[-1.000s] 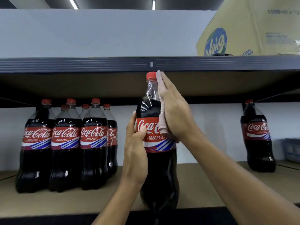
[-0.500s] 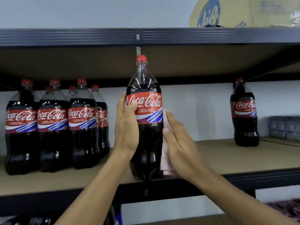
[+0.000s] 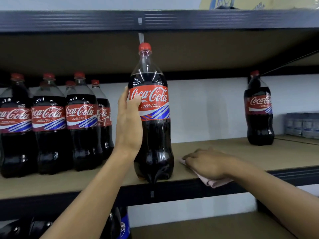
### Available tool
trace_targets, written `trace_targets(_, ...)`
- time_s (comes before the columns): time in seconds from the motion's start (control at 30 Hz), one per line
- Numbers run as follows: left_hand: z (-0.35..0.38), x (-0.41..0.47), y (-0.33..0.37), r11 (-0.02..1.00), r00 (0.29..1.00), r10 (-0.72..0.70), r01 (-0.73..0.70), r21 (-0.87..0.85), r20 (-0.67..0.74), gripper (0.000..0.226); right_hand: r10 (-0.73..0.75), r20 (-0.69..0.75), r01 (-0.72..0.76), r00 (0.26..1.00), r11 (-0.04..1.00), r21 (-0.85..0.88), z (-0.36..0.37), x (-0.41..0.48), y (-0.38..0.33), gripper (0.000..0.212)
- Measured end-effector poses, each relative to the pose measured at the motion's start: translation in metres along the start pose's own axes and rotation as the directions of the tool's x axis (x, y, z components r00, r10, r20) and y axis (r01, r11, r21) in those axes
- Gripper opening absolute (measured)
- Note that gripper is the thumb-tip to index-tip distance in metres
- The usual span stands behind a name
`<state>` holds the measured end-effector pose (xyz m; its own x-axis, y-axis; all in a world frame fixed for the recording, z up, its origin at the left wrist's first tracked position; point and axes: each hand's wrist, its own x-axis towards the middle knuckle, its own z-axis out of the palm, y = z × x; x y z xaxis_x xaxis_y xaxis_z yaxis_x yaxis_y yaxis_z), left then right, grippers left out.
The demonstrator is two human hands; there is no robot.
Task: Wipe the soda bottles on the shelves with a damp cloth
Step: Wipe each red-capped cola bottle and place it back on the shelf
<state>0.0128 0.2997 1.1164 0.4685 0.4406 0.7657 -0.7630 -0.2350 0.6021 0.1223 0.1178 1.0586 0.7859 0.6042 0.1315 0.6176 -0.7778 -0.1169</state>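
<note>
Right hand (image 3: 205,163) has dropped lower right, resting loosely open on the cloth (image 3: 215,183). Left hand (image 3: 128,125) grips the centre bottle (image 3: 153,144), steadying it.

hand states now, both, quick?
Left hand: closed around the Coca-Cola bottle at its label.
Right hand: palm down on the pink cloth on the shelf; grip cannot be told.
</note>
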Motion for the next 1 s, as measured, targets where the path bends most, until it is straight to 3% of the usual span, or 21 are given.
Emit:
trace_targets(0.1,-0.003,-0.004,0.000,0.999,1.000,-0.009,0.008,0.037,0.010,0.048,0.003,-0.145,-0.007,0.989,0.999,-0.033,-0.007,-0.007,-0.009,0.051)
trace_targets(0.17,-0.011,-0.010,-0.002,0.994,0.999,-0.023,0.020,0.106,0.028,0.061,-0.046,-0.344,0.108,0.938,0.981,0.164,-0.014,-0.012,-0.014,0.044)
trace_targets(0.27,-0.032,-0.017,-0.002,0.970,0.995,-0.031,0.007,0.241,0.095,0.077,-0.155,-0.500,0.458,0.852,0.682,0.570,-0.029,-0.031,-0.032,0.073)
trace_targets(0.37,-0.058,-0.025,-0.001,0.939,0.980,-0.062,-0.008,0.345,0.190,0.079,-0.286,-0.520,0.589,0.805,0.496,0.639,-0.030,-0.031,-0.046,0.082)
trace_targets(0.5,-0.077,-0.029,-0.005,0.918,0.941,-0.166,0.038,0.396,0.295,0.087,-0.314,-0.552,0.632,0.772,0.469,0.617,-0.024,-0.022,-0.053,0.086)
trace_targets(0.73,-0.070,-0.013,-0.017,0.930,0.923,-0.198,0.071,0.359,0.331,0.090,-0.291,-0.583,0.645,0.758,0.470,0.603,-0.023,0.005,-0.048,0.085)
trace_targets(1.0,-0.007,0.018,-0.035,0.934,0.902,-0.209,0.070,0.351,0.377,0.091,-0.206,-0.603,0.625,0.771,0.426,0.654,-0.048,0.018,0.004,0.085)
